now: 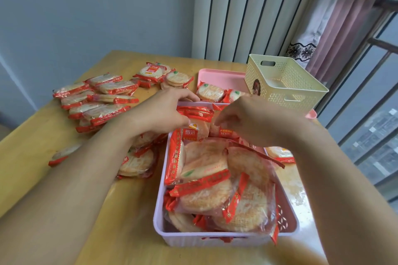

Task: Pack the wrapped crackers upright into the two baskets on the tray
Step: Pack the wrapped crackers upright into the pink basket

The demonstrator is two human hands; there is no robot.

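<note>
Bare left hand grip pinching cracker pack, right hand fingers curled, grip unclear

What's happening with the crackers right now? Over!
Left hand and right hand both gripping upright crackers at far end of lilac basket. Basket nearly full. Cream basket empty. Nothing blocking.

Round crackers in clear wrappers with red ends fill the near pink basket, mostly leaning or lying. More packs lie flat on the table. The cream basket stands on the pink tray, beside two packs.
</note>
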